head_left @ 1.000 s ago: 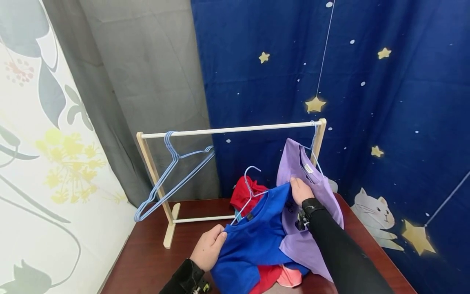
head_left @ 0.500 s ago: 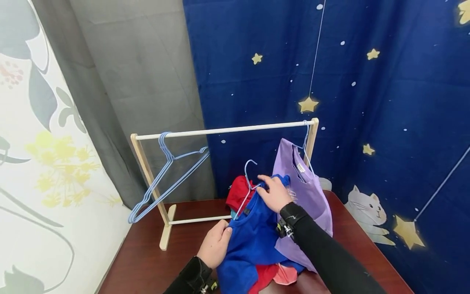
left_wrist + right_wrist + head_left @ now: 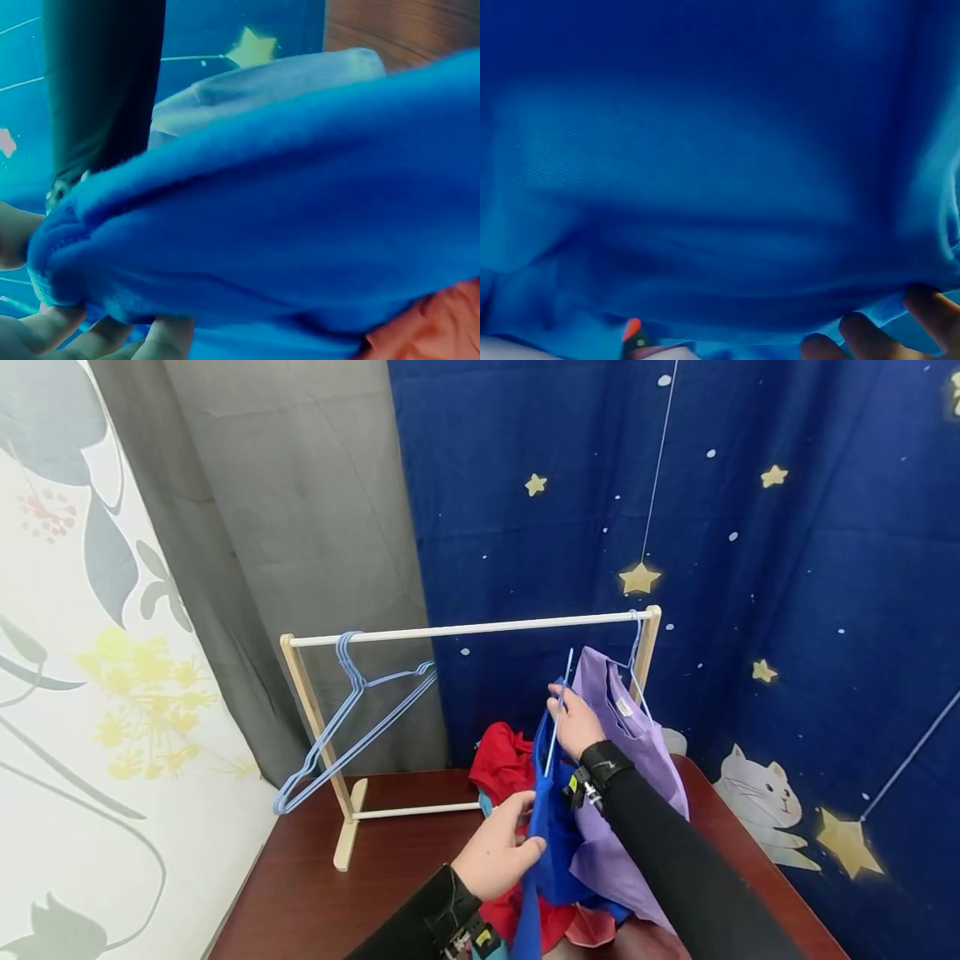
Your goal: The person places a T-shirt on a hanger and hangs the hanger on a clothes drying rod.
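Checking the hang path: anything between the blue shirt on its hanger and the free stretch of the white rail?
Nothing visible. The blue shirt, gripped by both the left hand and right hand, sits below open white rail; the purple shirt hangs rightward.

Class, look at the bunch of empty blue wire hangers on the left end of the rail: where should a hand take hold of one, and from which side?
Grip one of the blue wire hangers at its neck just under the hook, coming from the front, the table side. The hooks sit over the white rail and the bodies swing down-left, so the neck is probably the steadiest part to lift off.
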Demonstrator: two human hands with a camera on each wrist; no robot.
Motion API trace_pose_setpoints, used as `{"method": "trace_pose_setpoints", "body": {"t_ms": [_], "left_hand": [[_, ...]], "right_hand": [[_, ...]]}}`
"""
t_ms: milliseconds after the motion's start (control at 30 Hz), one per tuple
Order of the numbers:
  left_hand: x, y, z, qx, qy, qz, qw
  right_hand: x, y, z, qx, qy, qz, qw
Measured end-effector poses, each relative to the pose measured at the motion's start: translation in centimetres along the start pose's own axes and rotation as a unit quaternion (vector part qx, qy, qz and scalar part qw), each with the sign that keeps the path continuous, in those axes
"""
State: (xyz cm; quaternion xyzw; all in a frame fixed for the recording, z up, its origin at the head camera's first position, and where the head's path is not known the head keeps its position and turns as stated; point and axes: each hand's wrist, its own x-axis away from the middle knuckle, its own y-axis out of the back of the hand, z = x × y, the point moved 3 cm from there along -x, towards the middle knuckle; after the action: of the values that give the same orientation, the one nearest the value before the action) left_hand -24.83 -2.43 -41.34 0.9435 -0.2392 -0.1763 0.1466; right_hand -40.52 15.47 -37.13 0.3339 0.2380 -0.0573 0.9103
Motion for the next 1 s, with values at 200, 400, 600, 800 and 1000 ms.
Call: {"method": "trace_pose_setpoints", "body": {"t_ms": [200,400,600,800,1000], "left_hand": [[-3.0,-0.8,-1.5,0.021,-0.004,0.000,0.9998],[-5.8,-1.4,-2.4,-0.005,-0.012,-0.012,0.9998],[-7.9,-2.2,-2.4,-0.007,-0.003,-0.019,0.9998],[-10.0,-2.6,-2.6,-0.031,0.005,-0.037,0.9989],[-11.0,-3.3,-1.5,-0.037,0.014,-0.040,0.9984]], "right_hand": [[-2.9,2.2,1.0,-0.013,-0.016,0.035,0.999],[-4.7,3.4,0.2,-0.012,-0.050,0.052,0.997],[-5.9,4.6,-1.8,0.037,-0.051,0.058,0.996],[-7.3,5.2,-3.2,0.027,-0.047,0.080,0.995],[-6.9,4.7,-5.0,0.067,-0.011,0.090,0.994]]}}
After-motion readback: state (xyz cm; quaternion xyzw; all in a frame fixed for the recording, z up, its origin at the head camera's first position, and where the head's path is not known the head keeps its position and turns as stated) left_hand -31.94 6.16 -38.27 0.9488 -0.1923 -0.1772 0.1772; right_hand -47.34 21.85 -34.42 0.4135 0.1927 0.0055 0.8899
